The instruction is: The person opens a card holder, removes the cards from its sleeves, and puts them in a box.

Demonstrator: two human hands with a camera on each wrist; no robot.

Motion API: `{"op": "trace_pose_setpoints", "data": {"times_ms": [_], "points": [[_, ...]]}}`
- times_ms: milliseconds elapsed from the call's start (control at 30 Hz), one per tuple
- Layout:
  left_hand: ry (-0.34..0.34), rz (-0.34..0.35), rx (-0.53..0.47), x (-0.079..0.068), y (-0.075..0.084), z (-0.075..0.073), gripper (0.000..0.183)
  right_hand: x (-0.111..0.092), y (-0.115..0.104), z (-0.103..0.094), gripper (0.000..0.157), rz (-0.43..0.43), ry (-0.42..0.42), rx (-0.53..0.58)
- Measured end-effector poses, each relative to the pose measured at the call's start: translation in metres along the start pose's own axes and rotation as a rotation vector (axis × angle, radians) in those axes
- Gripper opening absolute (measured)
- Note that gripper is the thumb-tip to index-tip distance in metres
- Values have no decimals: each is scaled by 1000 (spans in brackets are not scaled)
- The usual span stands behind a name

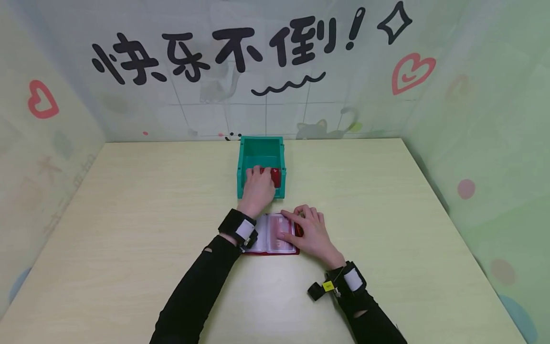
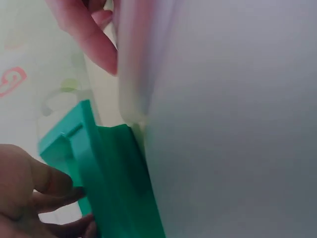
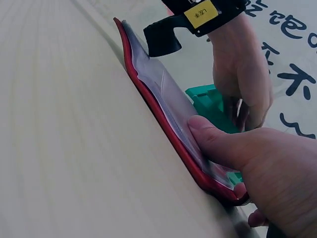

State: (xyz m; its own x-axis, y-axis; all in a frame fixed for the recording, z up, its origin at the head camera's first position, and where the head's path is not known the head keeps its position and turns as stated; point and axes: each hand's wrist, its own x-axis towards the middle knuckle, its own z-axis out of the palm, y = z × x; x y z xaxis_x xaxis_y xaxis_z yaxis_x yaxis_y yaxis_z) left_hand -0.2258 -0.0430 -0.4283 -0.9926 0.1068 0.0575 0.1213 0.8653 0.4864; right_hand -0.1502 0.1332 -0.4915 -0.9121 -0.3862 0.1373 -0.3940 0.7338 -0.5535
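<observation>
A red-covered card holder with clear plastic sleeves lies spread on the table. My right hand grips its right edge; in the right wrist view the thumb presses on the clear sleeve and fingertips show at the red cover's edge. Beyond the holder, my left hand reaches into a teal bin. Beside its fingers in the bin is a glossy red object, its kind unclear. The left fingertips are partly hidden by the bin wall, so whether they hold anything does not show.
The pale wooden table extends on both sides of the bin and holder. A printed backdrop with dark characters stands behind the table's far edge. Each wrist wears a black strap, and a small black camera juts from the right one.
</observation>
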Motion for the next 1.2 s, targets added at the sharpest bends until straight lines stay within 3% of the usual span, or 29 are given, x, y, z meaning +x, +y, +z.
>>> {"op": "trace_pose_setpoints", "data": {"times_ms": [100,167,300,400,533,933,1100,1200], "points": [[45,44,-81,-12,1,-3,33,0,-1,0,63,9,-6,1],[38,61,-147,-24,1,-6,29,-1,-2,-1,63,15,-5,9],[-43,72,-246,-52,-6,-11,22,0,-3,0,61,27,-1,21],[-108,39,-281,-71,-15,-11,18,0,-4,1,59,37,5,18],[-141,-3,-310,-87,-25,-6,15,1,-4,1,57,43,24,9],[-228,-38,-510,-92,-44,4,38,3,-5,3,58,79,64,37],[-241,-41,-549,-93,-47,5,41,3,-6,5,39,95,90,100],[-231,-39,-575,-93,-47,5,39,2,-8,7,22,68,146,220]]}}
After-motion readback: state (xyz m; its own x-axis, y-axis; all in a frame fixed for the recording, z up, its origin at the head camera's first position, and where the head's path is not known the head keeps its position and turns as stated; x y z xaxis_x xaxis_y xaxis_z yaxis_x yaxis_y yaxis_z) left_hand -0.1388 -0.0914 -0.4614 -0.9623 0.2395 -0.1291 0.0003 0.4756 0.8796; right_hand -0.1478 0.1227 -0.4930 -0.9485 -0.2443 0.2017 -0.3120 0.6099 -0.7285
